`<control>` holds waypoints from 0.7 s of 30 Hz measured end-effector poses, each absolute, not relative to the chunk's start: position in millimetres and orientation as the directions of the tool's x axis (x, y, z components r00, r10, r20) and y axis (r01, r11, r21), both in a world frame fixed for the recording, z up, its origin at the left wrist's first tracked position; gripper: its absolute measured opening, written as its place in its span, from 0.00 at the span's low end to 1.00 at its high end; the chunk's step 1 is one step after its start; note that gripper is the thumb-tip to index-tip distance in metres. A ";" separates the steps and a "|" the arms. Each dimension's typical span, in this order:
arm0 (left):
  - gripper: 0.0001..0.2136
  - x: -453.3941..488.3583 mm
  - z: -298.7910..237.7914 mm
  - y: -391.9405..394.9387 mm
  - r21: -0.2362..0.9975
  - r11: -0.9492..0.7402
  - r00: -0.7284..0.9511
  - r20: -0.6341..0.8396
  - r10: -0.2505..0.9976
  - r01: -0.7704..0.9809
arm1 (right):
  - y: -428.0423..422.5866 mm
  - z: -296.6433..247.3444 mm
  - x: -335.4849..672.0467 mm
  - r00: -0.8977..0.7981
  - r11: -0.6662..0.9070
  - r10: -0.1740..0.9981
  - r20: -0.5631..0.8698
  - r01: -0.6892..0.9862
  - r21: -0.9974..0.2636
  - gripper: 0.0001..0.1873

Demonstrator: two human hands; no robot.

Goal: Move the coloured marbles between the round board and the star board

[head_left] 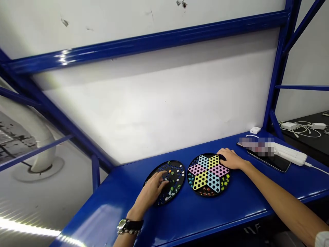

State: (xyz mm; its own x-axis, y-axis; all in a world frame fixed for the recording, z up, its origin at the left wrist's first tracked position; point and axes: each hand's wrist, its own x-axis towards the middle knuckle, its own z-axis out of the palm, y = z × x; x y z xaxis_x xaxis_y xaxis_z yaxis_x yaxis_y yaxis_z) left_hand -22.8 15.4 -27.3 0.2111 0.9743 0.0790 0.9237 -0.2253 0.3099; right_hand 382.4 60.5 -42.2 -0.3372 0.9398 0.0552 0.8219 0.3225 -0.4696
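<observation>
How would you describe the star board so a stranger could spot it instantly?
At the blue table by the white wall, find the person's right hand. Next to that hand lies the round star board. Unlike the black board to its left, it carries a big yellow, pink and light-blue star.

- The left hand [152,188] covers part of the black tray [175,166]; what it holds is unclear.
- A blurred patch [253,144] hides things beside the white strip [290,154].
- The frame's edge cuts the sleeve [323,239].
</observation>
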 end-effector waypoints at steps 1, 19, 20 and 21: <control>0.16 -19.3 -27.6 18.5 0.289 -0.235 0.224 0.072 0.972 0.928 | 60.4 -42.1 382.6 -0.338 0.323 0.940 0.055 0.822 -0.468 0.21; 0.15 14.9 -17.7 -30.1 0.093 -0.191 0.194 -0.024 0.981 0.977 | 61.0 -42.8 383.5 -0.341 0.321 0.939 0.043 0.826 -0.462 0.21; 0.15 17.1 -17.8 -30.5 0.077 -0.190 0.192 -0.020 0.981 0.979 | 60.9 -42.6 383.6 -0.344 0.326 0.938 0.047 0.825 -0.462 0.21; 0.15 19.2 -17.7 -30.8 0.064 -0.192 0.193 -0.012 0.981 0.979 | 60.8 -42.5 383.7 -0.345 0.329 0.937 0.051 0.824 -0.461 0.20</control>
State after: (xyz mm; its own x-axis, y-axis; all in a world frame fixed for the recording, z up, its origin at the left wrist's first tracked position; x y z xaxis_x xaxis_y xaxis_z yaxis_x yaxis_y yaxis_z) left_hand 19.2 -30.8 -17.7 0.1929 0.9811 -0.0119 0.9794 -0.1918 0.0639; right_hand 383.7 60.8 -42.5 -0.3453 0.9371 0.0508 0.8243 0.3287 -0.4611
